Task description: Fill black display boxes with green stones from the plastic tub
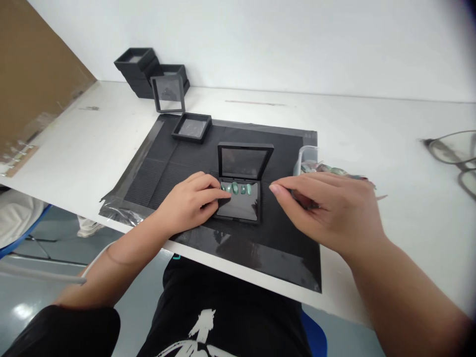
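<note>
A small black display box point(240, 206) lies open on a black mat point(282, 248), its lid point(243, 161) standing upright. Several green stones point(238, 188) sit in a row along the box's far edge. My left hand point(189, 203) rests on the box's left side, fingers curled, with fingertips touching the leftmost stone. My right hand point(327, 208) hovers just right of the box, fingers stretched out towards it and holding nothing that I can see.
A clear plastic tub point(305, 157) with more stones sits behind my right hand. Another shallow black box point(191, 127) lies on the mat's far corner. Stacked black boxes point(139, 69) and an upright frame point(168, 93) stand by the wall. Spectacles point(451, 151) lie far right; cardboard point(33, 74) far left.
</note>
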Available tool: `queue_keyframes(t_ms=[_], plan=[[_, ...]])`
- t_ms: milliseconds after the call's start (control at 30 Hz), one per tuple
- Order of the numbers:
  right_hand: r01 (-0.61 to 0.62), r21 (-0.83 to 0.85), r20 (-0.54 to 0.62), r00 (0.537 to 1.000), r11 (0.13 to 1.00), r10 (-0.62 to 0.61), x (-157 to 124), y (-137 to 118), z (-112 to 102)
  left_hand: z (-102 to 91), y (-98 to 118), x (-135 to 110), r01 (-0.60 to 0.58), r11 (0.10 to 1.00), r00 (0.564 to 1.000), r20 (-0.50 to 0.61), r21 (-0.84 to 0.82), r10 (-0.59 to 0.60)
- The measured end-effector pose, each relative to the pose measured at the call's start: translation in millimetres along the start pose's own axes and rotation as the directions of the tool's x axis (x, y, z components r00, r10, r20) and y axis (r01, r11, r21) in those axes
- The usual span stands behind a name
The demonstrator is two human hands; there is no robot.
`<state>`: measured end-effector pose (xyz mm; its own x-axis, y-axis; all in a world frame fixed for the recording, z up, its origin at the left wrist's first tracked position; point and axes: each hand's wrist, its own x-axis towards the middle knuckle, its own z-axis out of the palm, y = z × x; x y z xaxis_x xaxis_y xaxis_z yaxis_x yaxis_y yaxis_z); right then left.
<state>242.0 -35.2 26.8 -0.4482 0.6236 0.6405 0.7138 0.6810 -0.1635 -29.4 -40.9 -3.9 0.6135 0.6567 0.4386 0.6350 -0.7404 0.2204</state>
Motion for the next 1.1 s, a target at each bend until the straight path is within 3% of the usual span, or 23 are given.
queue_keyframes(t_ms=[133, 267, 433, 633, 933, 1100], plan=[[-0.057, -0.014, -0.008, 0.998, 0.998, 0.057, -2, 0, 1, 1.2, -1, 1, 0.063, 0.997, 0.997, -0.032, -0.044, -0.065], [-0.106, -0.013, -0.024, 0.994, 0.994, 0.106, -3, 2, 3, 1.0, 1, 0, 0.056, 0.998, 0.998, -0.021, -0.014, -0.057], [-0.115, -0.011, -0.022, 0.993, 0.993, 0.115, -2, 2, 2, -5.9, 1, -1, 0.058, 0.998, 0.998, 0.006, -0.035, -0.058], [-0.129, -0.036, -0.001, 0.992, 0.991, 0.129, -3, 3, 2, -14.0, -9, -3, 0.074, 0.992, 0.990, 0.131, -0.099, -0.061], [-0.117, -0.041, 0.019, 0.993, 0.992, 0.118, -4, 4, 2, -11.9, -6, -3, 0.093, 0.989, 0.988, 0.137, -0.112, -0.077], [-0.096, -0.038, 0.013, 0.995, 0.995, 0.097, -3, 1, 1, -9.7, 3, 1, 0.222, 0.964, 0.962, 0.197, -0.144, -0.192]])
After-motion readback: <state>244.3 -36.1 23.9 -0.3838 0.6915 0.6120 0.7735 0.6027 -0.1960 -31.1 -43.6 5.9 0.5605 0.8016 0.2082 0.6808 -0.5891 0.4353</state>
